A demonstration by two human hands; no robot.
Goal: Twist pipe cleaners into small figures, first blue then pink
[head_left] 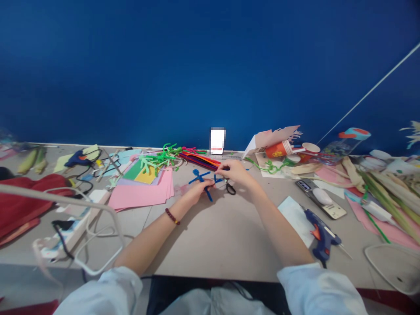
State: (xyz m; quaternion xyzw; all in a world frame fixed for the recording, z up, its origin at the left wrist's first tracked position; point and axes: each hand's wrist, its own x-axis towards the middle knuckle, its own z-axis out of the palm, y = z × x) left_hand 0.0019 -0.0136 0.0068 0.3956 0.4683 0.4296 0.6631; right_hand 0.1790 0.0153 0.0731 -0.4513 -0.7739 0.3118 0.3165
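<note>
A small stick figure (197, 174) of blue pipe cleaner, with a round head, arms and legs, is pinched in my left hand (199, 189), above the table (210, 236). My right hand (236, 172) is closed in a pinch close by, at a short blue pipe cleaner end (218, 178) that seems to belong to the figure's other limb. Fingers partly hide how it is gripped. Below the right hand lie dark-handled scissors (231, 188). Just behind both hands rests a bundle of coloured pipe cleaners (201, 159).
Green pipe cleaner shapes (154, 162) lie on coloured paper (141, 194) to the left, near a power strip (77, 227). A lit phone (217, 141) stands against the blue wall. Rightward are a glue gun (320, 238), another phone (320, 197) and paper cups (278, 149).
</note>
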